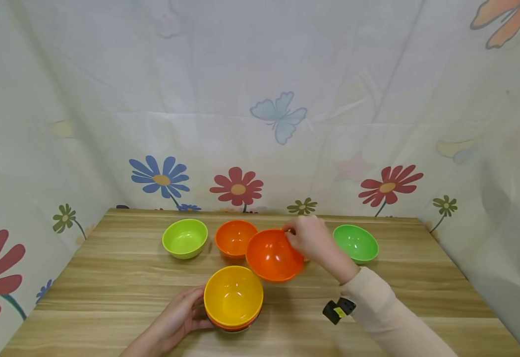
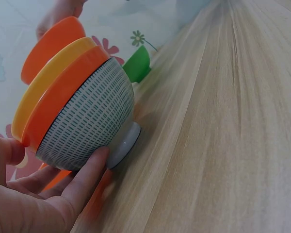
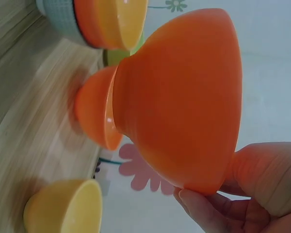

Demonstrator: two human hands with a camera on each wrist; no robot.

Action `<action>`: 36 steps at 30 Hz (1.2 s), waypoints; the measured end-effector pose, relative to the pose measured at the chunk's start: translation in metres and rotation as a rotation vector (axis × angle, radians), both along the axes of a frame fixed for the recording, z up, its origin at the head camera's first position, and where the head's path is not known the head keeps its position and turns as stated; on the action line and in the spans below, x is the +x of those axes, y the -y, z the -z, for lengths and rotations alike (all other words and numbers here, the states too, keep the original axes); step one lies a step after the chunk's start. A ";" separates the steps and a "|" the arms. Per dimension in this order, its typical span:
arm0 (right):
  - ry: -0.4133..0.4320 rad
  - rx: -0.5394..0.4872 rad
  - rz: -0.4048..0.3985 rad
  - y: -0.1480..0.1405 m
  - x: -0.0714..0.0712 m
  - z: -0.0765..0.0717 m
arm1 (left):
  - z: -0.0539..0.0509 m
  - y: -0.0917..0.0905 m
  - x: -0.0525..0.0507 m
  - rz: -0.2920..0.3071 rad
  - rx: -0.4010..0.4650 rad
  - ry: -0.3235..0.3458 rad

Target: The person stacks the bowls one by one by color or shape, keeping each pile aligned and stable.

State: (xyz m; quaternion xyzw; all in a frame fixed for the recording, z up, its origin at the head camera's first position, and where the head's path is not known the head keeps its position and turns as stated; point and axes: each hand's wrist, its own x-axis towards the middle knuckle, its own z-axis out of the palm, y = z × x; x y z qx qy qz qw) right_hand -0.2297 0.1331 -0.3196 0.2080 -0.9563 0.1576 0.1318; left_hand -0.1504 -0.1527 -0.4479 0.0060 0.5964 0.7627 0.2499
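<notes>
Nearest: left hand (image 1: 180, 316) curved round the bowl stack (image 1: 234, 297), thumb at the rims, fingers along the lower side. Order from the bottom: patterned bowl (image 2: 89, 119), nested orange bowl (image 2: 63, 95), yellow bowl (image 2: 49, 80). Whether the foot bears fully on the table (image 1: 121, 277) cannot be told. Risk: fingers lie close by the foot; if they lift it unevenly, the stack could tip, with the loosely nested upper bowls sliding first.

Next out: right hand (image 1: 311, 238) pinches the raised orange bowl (image 1: 275, 255) by one edge of its rim, thumb against fingers. The bowl hangs tilted, clear of the table, just beside the yellow bowl's rim; contact between the two cannot be told. Risk: a one-edge pinch on smooth, glossy material probably lets the bowl swivel or slip. Lowered at this tilt, its foot could catch the yellow rim and sit crooked, or knock the stack against the left hand.

Farther: loose orange bowl (image 1: 235, 238) upright behind the raised one, where a low sweep could bump it; loose yellow bowl (image 3: 63, 206) near the right forearm, likewise exposed. Lime bowl (image 1: 185, 238) and green bowl (image 1: 355, 244) stand to either side, lime less at risk.
</notes>
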 end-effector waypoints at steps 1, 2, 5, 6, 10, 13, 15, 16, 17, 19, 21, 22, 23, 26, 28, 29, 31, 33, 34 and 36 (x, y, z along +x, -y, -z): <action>0.003 0.001 -0.003 0.003 0.000 -0.001 | 0.000 0.000 0.000 0.000 0.000 0.001; 0.006 0.002 -0.008 0.006 0.001 -0.001 | 0.000 0.000 0.000 -0.001 0.000 0.001; 0.017 0.002 -0.020 0.014 0.002 -0.002 | 0.000 0.000 0.000 -0.003 0.000 0.004; 0.016 -0.005 -0.028 0.017 0.002 -0.003 | 0.000 0.001 0.000 -0.004 0.000 0.004; 0.015 -0.025 -0.066 0.027 0.005 -0.005 | 0.000 0.001 0.000 -0.005 0.000 0.001; 0.014 -0.040 -0.097 0.033 0.007 -0.006 | 0.000 0.001 0.000 -0.003 -0.001 -0.002; 0.015 -0.041 -0.114 0.037 0.010 -0.006 | 0.000 0.001 -0.001 -0.001 -0.002 -0.005; 0.018 -0.042 -0.123 0.039 0.011 -0.006 | 0.000 0.001 -0.001 0.000 -0.001 -0.008; 0.024 -0.042 -0.130 0.041 0.012 -0.005 | 0.001 0.001 -0.001 0.000 -0.001 -0.009; 0.042 -0.041 -0.148 0.044 0.015 -0.004 | 0.001 0.001 0.000 0.000 0.003 -0.010; 0.071 -0.044 -0.159 0.047 0.018 -0.002 | 0.001 0.001 0.000 0.001 0.006 -0.011; 0.088 -0.047 -0.163 0.049 0.019 -0.001 | 0.001 0.001 0.000 0.004 0.007 -0.011; 0.099 -0.048 -0.167 0.051 0.020 0.000 | 0.001 0.002 0.000 0.005 0.009 -0.008; 0.106 -0.043 -0.181 0.055 0.022 0.002 | 0.000 0.002 0.000 0.015 0.019 -0.009; 0.102 -0.036 -0.192 0.057 0.023 0.004 | 0.000 0.002 0.000 0.021 0.023 -0.008; 0.097 -0.034 -0.198 0.058 0.024 0.005 | 0.000 0.002 0.000 0.019 0.025 -0.007; 0.091 -0.030 -0.207 0.060 0.026 0.007 | 0.000 0.001 0.000 0.017 0.022 -0.002; 0.088 -0.031 -0.216 0.061 0.027 0.009 | -0.001 0.001 0.000 0.013 0.019 0.003; 0.088 -0.030 -0.220 0.062 0.027 0.010 | -0.001 0.001 0.000 0.008 0.018 0.004; 0.086 -0.026 -0.228 0.063 0.027 0.013 | -0.001 0.001 0.001 0.002 0.020 0.004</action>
